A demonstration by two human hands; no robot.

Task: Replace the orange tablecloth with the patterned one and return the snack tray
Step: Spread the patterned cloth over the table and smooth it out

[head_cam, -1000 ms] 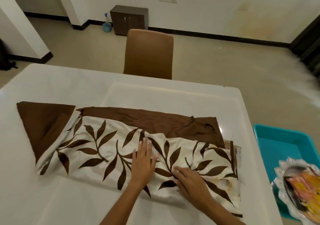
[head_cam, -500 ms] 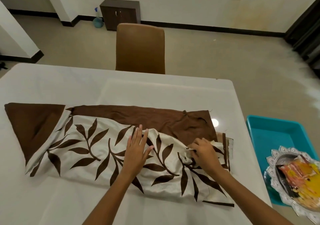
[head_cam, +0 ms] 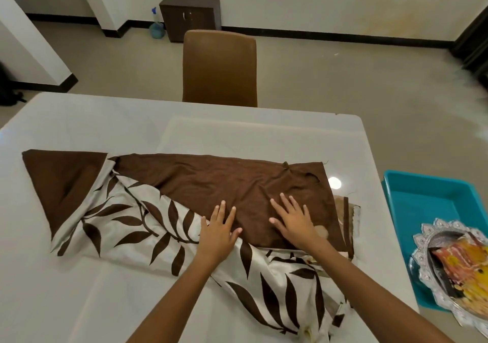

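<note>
Fingers (head_cam: 224, 210) of both my hands spread flat, gripping nothing, pressing patterned tablecloth (head_cam: 148, 226), half-folded near bench (head_cam: 237, 131) front edge. Risk: unpinned flap sliding off front right corner. Snack tray (head_cam: 462, 266) overhangs blue bin (head_cam: 422, 197); could tip.

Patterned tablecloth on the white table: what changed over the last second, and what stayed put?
The patterned tablecloth has been unfolded toward the person: its leaf-print layer now hangs over the near table edge, baring more brown cloth. The right hand, which pinched a fold half a second ago, has let go and lies flat on the brown part; the left hand still presses flat. The folded left corner, snack tray and teal bin are unchanged.
</note>
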